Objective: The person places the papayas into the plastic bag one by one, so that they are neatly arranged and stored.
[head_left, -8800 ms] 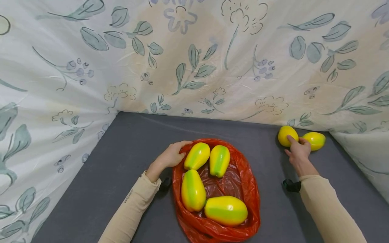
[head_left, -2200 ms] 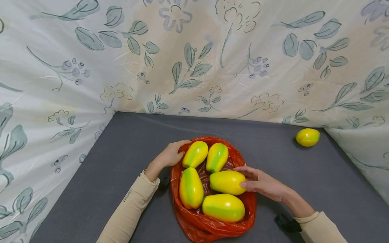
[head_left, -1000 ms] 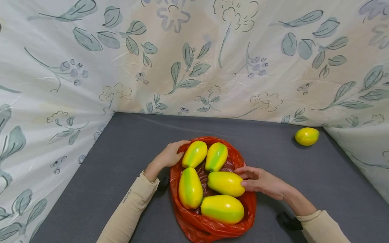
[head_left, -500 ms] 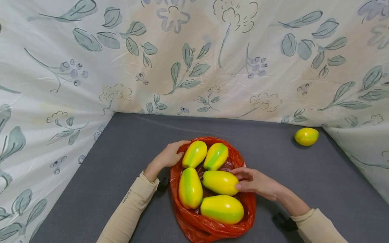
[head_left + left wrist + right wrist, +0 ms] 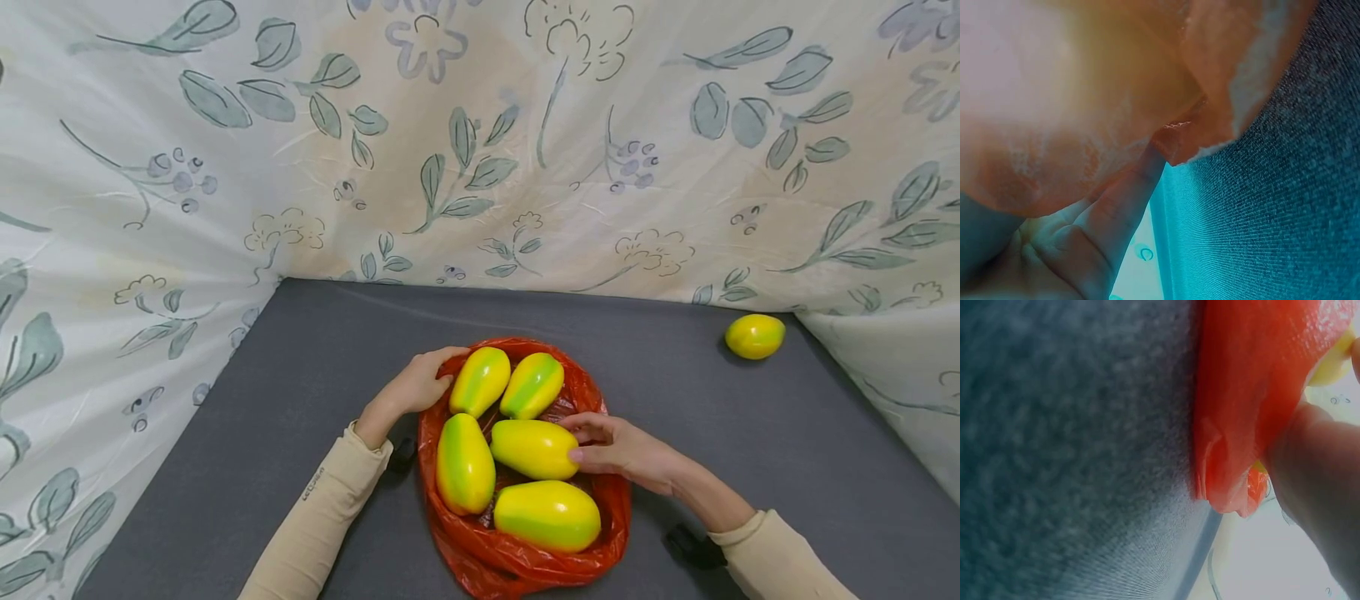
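A red plastic bag (image 5: 617, 521) stands on the table with its mouth turned open and several shiny yellow-green papayas inside. My left hand (image 5: 415, 385) holds the bag's far left rim; in the left wrist view a finger (image 5: 1124, 206) lies against the outside of the plastic. Inside the bag's right side, my right hand (image 5: 633, 454) grips the end of a yellow papaya (image 5: 528, 448), thumb on the near side. Around that fruit lie a left papaya (image 5: 465, 467), a near papaya (image 5: 547, 517) and two far ones, one being the striped papaya (image 5: 532, 386).
One more yellow fruit (image 5: 754, 337), apparently a papaya, lies at the table's back right corner. Dark grey cloth covers the table (image 5: 322, 333). A floral curtain (image 5: 480, 192) borders the back and both sides.
Earlier the right hand reached toward two fruits at the back right; one has since come into the bag. Lately it has slid that papaya leftward, nudging the left one. The left hand stays.
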The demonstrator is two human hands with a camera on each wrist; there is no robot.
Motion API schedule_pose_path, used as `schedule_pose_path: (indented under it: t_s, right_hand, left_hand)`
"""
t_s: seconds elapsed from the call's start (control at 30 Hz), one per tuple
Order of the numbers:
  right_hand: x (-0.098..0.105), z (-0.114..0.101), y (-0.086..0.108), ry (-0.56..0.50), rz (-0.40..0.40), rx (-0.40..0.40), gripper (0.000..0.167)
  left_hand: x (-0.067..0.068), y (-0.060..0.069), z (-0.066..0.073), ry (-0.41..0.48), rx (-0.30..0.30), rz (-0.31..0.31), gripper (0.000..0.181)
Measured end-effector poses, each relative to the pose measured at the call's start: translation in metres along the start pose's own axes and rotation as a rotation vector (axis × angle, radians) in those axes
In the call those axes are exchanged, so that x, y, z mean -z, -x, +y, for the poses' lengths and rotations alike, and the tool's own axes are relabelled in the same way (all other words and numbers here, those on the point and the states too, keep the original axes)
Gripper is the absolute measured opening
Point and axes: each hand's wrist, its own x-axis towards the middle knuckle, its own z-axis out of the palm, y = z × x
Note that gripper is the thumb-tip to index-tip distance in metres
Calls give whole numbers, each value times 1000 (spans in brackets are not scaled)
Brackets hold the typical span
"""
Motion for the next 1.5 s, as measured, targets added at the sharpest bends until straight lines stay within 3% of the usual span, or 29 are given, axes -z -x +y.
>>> schedule_pose_path:
  t_s: [0.37, 0.9, 1.07, 1.2, 1.33, 1.5]
  right_hand:
    - [0, -5, 1, -21, -36, -25, 54]
    - [12, -16, 2, 89, -26, -19, 56]
    - [28, -24, 8, 105, 46, 54, 57]
    - [43, -27, 13, 83, 159, 115, 57]
    - [58, -26, 18, -15, 285, 163, 52]
    - [80, -25, 24, -152, 351, 221, 32]
  left_hand:
    - [0, -2, 0, 2, -2, -2, 48]
    - [-2, -3, -1, 1, 12, 4, 49]
    - [-1, -3, 0, 1, 3, 5, 49]
    - [-2, -2, -1, -4, 7, 5, 49]
    - [-1, -1, -2, -10, 17, -1, 49]
    - [1, 0, -1, -5, 26, -8, 50]
